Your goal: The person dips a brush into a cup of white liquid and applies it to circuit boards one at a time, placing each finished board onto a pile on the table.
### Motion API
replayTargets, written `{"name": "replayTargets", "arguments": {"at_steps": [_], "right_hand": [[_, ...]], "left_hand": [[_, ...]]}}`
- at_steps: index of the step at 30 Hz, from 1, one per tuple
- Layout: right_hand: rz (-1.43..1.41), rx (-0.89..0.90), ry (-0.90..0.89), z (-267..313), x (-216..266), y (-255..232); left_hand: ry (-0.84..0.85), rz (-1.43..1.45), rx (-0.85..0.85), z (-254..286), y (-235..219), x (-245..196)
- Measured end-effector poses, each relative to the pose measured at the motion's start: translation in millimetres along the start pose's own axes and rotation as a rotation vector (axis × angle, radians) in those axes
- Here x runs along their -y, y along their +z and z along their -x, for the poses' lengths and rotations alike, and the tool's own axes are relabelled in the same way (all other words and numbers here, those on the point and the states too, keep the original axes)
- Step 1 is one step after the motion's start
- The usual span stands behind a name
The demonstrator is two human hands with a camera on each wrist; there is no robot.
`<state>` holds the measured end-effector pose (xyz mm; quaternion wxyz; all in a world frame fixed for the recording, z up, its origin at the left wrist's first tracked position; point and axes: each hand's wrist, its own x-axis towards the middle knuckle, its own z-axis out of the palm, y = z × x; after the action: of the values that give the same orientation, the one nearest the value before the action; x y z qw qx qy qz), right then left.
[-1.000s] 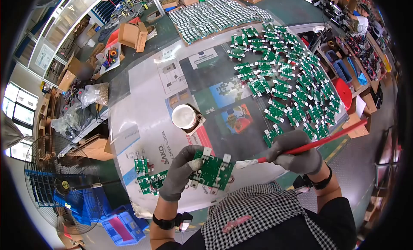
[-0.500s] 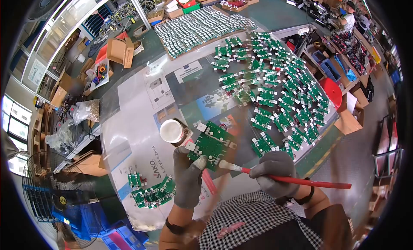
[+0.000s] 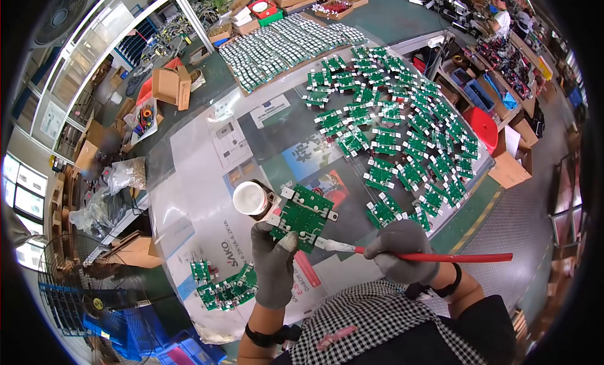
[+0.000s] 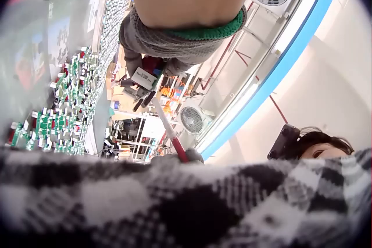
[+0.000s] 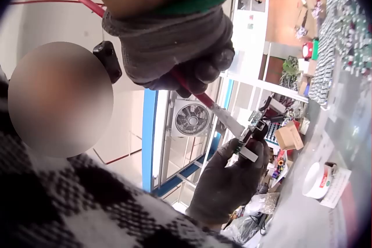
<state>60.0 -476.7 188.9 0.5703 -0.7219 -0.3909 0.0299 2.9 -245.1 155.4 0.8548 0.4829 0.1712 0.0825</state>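
Observation:
My gloved left hand (image 3: 274,264) pinches a green circuit board (image 3: 303,217) by its near left corner, thumb on the face toward me. The board has white-topped metal tabs at its corners. In my gloved right hand (image 3: 402,250) is a red-handled brush (image 3: 459,258), held like a pen. Its whitish tip (image 3: 333,245) meets the board's lower right edge. From the right wrist view, the brush tip (image 5: 229,121) also lies at the board's edge, beside the left hand (image 5: 229,187). A white tub (image 3: 250,198) stands on the table just beyond the left hand.
Many green boards (image 3: 385,142) lie spread over the table's right side. A smaller cluster of boards (image 3: 229,288) sits at the near left. Rows of small parts (image 3: 283,47) fill a sheet at the back. A standing fan (image 3: 94,302) is at the left.
The left hand has raised the board away from my body, toward the tub. The right hand has brought the brush in and leftward, and its tip is now at the board's edge.

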Motion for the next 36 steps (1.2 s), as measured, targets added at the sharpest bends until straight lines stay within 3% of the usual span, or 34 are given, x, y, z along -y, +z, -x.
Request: {"name": "replayTargets", "arguments": {"at_steps": [6,13,19,22,25,27,29,31,33,35,36], "right_hand": [[-0.018,-0.181,0.035,-0.6,0.5,-12.5],[-0.083,-0.053,0.118,4.9,-6.9,-15.4],[-0.054,-0.184,0.074,5.8,-7.2,-14.7],[-0.170,-0.126,0.193,14.0,-16.4,-17.6],[-0.152,-0.209,0.338,33.7,-23.2,-30.9],[-0.124,-0.304,0.391,40.3,-22.3,-40.2],[-0.177,-0.387,0.398,39.9,-23.3,-43.3],[-0.202,-0.408,0.430,32.1,-16.1,-40.9],[-0.244,-0.392,0.445,21.9,-13.6,-34.4],[-0.223,-0.453,0.423,8.5,-9.6,-19.8],[-0.347,-0.502,0.402,6.6,-13.0,-13.1]], "left_hand": [[-0.039,0.079,0.012,1.8,-2.5,-0.3],[-0.006,0.028,0.016,3.0,1.7,1.1],[-0.049,0.067,0.034,1.6,0.5,5.6],[-0.048,0.017,0.039,-1.9,-1.2,8.3],[-0.110,-0.037,0.035,-8.8,-11.1,21.5],[-0.254,-0.302,0.208,-23.1,-48.9,65.3],[-0.497,-0.328,0.418,-25.4,-56.1,108.9],[-0.656,-0.311,0.464,-18.5,-47.3,173.0],[-0.653,-0.427,0.521,-13.1,-34.9,241.4],[-0.644,-0.239,0.536,-12.1,-26.0,295.3],[-0.529,-0.254,0.507,-13.3,-17.6,318.3]]}}
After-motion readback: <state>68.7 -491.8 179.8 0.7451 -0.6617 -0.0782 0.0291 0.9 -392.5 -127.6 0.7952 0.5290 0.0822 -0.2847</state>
